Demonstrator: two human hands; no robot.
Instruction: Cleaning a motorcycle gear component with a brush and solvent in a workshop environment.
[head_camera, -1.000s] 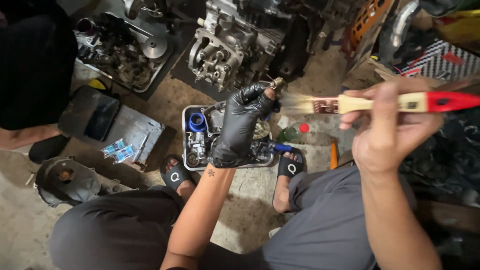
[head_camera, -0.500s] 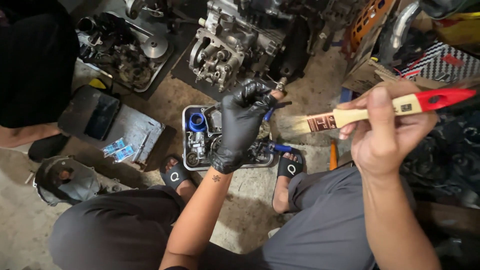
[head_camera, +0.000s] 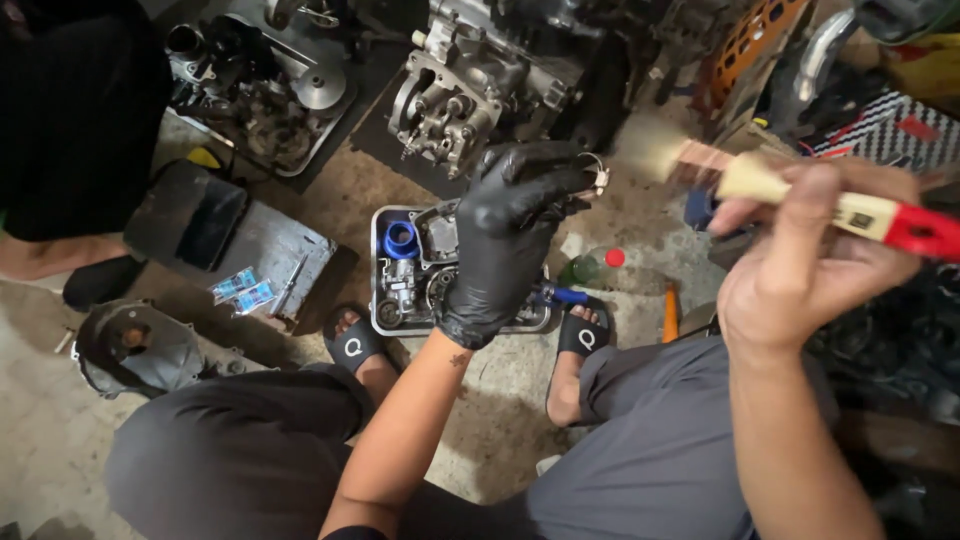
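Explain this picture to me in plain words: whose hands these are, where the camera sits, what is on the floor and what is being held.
The camera sits on a person's head and looks down past their knees, so both arms are their own. The left hand, in a black glove, pinches a small metal part at its fingertips. The bare right hand grips a paintbrush with a pale wooden handle and red end; its bristles are blurred beside the part. Below, on the dirty concrete floor, a metal tray holds small engine parts and a blue ring. An engine block stands beyond it, and a green bottle with a red cap lies near the person's sandalled feet. Someone else's dark clothing shows at the left edge.
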